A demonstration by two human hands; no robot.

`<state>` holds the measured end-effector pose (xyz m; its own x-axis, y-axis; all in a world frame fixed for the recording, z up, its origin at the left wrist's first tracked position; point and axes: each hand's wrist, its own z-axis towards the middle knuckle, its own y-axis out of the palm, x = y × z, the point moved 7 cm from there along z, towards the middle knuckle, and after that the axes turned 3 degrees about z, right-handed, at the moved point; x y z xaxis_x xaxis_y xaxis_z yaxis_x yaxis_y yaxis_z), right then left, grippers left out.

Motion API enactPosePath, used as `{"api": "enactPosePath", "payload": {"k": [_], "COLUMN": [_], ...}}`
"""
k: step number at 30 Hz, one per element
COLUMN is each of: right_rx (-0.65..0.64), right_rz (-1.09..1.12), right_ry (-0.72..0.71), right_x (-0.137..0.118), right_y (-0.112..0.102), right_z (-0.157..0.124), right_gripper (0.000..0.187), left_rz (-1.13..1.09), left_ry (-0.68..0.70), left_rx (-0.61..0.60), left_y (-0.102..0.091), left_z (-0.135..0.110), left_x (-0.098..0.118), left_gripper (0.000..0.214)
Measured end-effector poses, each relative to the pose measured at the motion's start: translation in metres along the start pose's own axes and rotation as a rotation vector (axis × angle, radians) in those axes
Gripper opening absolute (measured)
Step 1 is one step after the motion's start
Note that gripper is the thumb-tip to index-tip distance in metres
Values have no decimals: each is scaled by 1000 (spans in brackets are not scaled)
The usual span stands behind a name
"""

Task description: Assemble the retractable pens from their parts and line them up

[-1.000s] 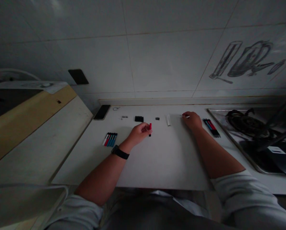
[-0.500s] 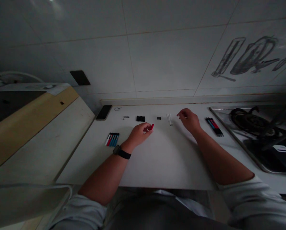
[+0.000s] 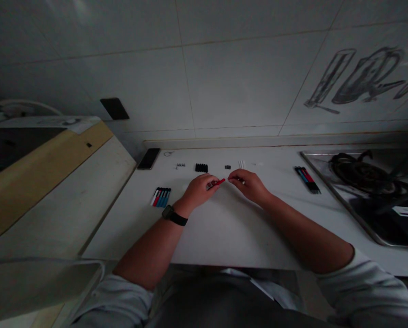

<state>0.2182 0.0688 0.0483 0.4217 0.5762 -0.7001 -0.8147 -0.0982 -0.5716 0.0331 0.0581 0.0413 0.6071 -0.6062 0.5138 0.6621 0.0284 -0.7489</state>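
My left hand (image 3: 200, 188) is closed round a red pen barrel (image 3: 219, 182) that points right over the white counter (image 3: 224, 228). My right hand (image 3: 249, 184) sits just to the right of it, fingers pinched on a small thin part I cannot make out, its tip almost meeting the barrel's end. Behind the hands lie a bunch of white refills (image 3: 241, 164), a small black piece (image 3: 227, 167), a row of black caps (image 3: 201, 167) and tiny springs (image 3: 180, 165).
A set of finished pens (image 3: 160, 197) lies at the left, another pen bundle (image 3: 307, 178) at the right. A phone (image 3: 148, 158) rests at the back left corner. A gas hob (image 3: 371, 182) fills the right side; a wooden board (image 3: 47, 173) stands at the left.
My right hand came left from the back of the counter to meet the left hand. The left hand tilted the red barrel from upright to lying towards the right.
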Motion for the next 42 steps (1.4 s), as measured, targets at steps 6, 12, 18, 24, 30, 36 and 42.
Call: {"api": "enactPosePath", "payload": {"k": [6, 12, 18, 24, 30, 36, 42], "right_rx": [-26, -55, -49, -44, 28, 103, -56], "right_rz": [-17, 1, 42, 189, 267, 162, 179], "right_ry": [28, 86, 84, 65, 99, 105, 157], "right_x": [0, 4, 4, -2, 8, 7, 9], "right_y": [1, 3, 4, 6, 0, -15, -1], "right_z": [0, 0, -1, 0, 0, -1, -2], "right_gripper": [21, 23, 27, 29, 30, 29, 25], "left_rz": [17, 32, 11, -5, -34, 47, 265], "left_ry": [7, 25, 40, 40, 16, -76, -320], "left_rx": [-36, -43, -42, -17, 21, 199, 337], "left_y": [1, 3, 4, 3, -6, -32, -69], "left_z": [0, 0, 0, 0, -2, -1, -5], "left_x": [4, 7, 8, 10, 9, -9, -58], "left_gripper": [7, 8, 8, 9, 22, 19, 24]}}
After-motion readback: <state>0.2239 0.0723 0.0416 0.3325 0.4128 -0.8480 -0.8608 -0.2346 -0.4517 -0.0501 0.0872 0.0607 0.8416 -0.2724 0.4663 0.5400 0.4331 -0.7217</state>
